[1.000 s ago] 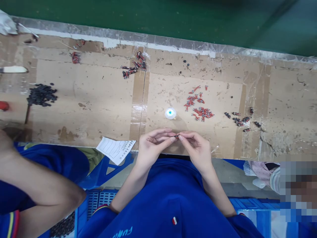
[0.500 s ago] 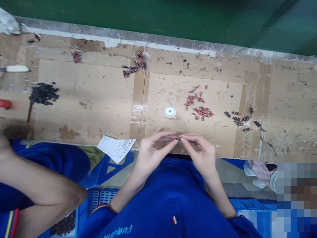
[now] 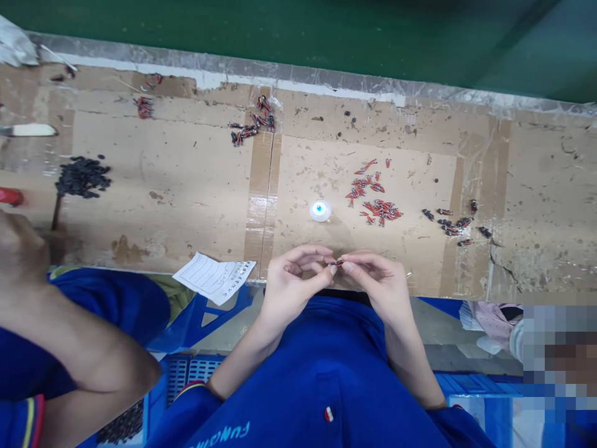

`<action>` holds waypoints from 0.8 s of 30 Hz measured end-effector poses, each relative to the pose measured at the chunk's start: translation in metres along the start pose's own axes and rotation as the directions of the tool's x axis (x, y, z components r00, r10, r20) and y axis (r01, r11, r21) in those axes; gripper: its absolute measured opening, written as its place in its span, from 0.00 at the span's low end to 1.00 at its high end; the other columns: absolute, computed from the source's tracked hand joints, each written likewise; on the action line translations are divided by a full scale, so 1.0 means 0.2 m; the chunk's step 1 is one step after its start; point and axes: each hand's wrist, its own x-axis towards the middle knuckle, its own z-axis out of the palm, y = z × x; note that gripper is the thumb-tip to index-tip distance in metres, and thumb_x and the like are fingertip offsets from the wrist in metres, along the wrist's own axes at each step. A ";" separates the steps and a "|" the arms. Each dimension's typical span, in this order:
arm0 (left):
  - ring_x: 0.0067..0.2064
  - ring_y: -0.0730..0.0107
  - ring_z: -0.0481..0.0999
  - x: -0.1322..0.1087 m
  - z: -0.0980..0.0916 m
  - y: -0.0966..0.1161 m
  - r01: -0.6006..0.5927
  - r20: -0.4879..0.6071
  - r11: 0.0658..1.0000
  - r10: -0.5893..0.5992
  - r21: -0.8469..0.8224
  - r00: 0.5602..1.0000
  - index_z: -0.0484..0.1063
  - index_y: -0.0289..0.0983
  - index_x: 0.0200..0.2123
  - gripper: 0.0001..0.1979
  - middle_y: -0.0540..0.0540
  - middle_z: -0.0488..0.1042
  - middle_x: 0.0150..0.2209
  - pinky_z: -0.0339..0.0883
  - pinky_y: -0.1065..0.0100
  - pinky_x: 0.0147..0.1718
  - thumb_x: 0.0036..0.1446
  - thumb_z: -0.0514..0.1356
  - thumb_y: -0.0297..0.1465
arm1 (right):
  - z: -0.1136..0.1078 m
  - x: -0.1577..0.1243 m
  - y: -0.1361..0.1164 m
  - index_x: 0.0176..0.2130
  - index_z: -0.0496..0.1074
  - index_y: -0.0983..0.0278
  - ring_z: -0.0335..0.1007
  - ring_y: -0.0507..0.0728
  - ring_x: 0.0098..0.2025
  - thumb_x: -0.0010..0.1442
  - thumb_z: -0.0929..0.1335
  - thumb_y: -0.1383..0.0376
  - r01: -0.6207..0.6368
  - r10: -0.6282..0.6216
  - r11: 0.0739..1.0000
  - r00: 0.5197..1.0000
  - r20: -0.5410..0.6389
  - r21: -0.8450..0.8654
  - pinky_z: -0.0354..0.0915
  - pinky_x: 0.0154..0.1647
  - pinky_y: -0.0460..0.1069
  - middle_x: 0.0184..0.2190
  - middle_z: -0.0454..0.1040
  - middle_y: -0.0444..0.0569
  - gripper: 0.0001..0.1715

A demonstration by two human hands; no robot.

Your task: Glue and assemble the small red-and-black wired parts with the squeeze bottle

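Between my two hands, just above the front edge of the cardboard-covered table, is a small dark part with red wire. My left hand pinches one end with thumb and fingertips. At the other end, my right hand grips it the same way. A lit round white lamp stands a little beyond my hands. Behind and to the right lies a pile of short red wire pieces with metallic ends. Several black-and-red pieces are scattered farther right.
At left is a heap of black parts; a cluster of black-and-red pieces lies at the back. A paper slip overhangs the front edge. A co-worker's arm reaches in from the left; blue crates stand below.
My fingers have shifted slightly around the small part, still holding it in the same place. The co-worker's hand at left has moved up over the table edge. The paper slip has shifted slightly left.
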 end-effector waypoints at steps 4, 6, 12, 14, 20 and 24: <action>0.20 0.75 0.74 0.00 0.01 0.01 0.037 -0.005 0.999 -0.037 -0.009 0.999 0.77 0.34 0.31 0.13 0.47 0.79 0.26 0.74 0.73 0.23 0.40 0.72 0.32 | -0.01 -0.02 -0.02 0.34 0.82 0.60 0.81 0.57 0.36 0.54 0.75 0.58 -0.004 0.003 0.999 1.000 -0.023 -0.042 0.78 0.42 0.52 0.35 0.83 0.48 0.09; 0.20 0.75 0.74 -0.01 0.01 0.02 0.024 -0.001 1.000 -0.024 0.002 1.000 0.77 0.34 0.31 0.12 0.47 0.80 0.26 0.74 0.73 0.23 0.41 0.72 0.31 | -0.02 -0.03 -0.03 0.35 0.82 0.60 0.81 0.57 0.35 0.53 0.75 0.60 0.036 -0.039 0.996 0.999 -0.031 -0.082 0.79 0.41 0.51 0.35 0.83 0.48 0.08; 0.22 0.75 0.74 -0.04 0.02 0.03 -0.065 0.000 0.996 0.065 0.064 0.998 0.77 0.36 0.32 0.10 0.46 0.80 0.28 0.74 0.73 0.24 0.44 0.70 0.30 | -0.03 -0.04 -0.05 0.37 0.81 0.60 0.81 0.56 0.33 0.52 0.76 0.61 0.060 -0.064 0.994 0.997 -0.034 -0.096 0.79 0.40 0.52 0.32 0.83 0.47 0.11; 0.22 0.75 0.74 -0.04 0.02 0.03 -0.092 0.005 0.993 0.091 0.074 0.996 0.77 0.36 0.32 0.10 0.46 0.80 0.28 0.73 0.73 0.24 0.44 0.70 0.31 | -0.02 -0.03 -0.05 0.37 0.80 0.61 0.80 0.56 0.33 0.51 0.77 0.60 0.057 -0.060 0.996 0.997 -0.040 -0.072 0.79 0.39 0.51 0.31 0.83 0.47 0.12; 0.22 0.76 0.74 -0.04 0.01 0.02 -0.113 0.000 0.991 0.114 0.070 0.994 0.77 0.36 0.32 0.10 0.47 0.81 0.29 0.73 0.74 0.23 0.45 0.70 0.30 | 0.00 -0.02 -0.02 0.33 0.79 0.62 0.79 0.55 0.30 0.49 0.77 0.65 0.078 -0.080 0.996 0.993 -0.082 -0.036 0.78 0.36 0.49 0.29 0.82 0.47 0.08; 0.20 0.77 0.73 -0.02 0.01 0.00 -0.068 0.010 0.996 0.068 0.049 0.998 0.75 0.35 0.32 0.12 0.46 0.80 0.29 0.71 0.73 0.22 0.45 0.71 0.33 | 0.01 -0.02 0.00 0.33 0.78 0.62 0.79 0.54 0.31 0.50 0.75 0.67 0.114 -0.119 0.992 0.989 -0.090 -0.059 0.78 0.38 0.49 0.29 0.82 0.47 0.06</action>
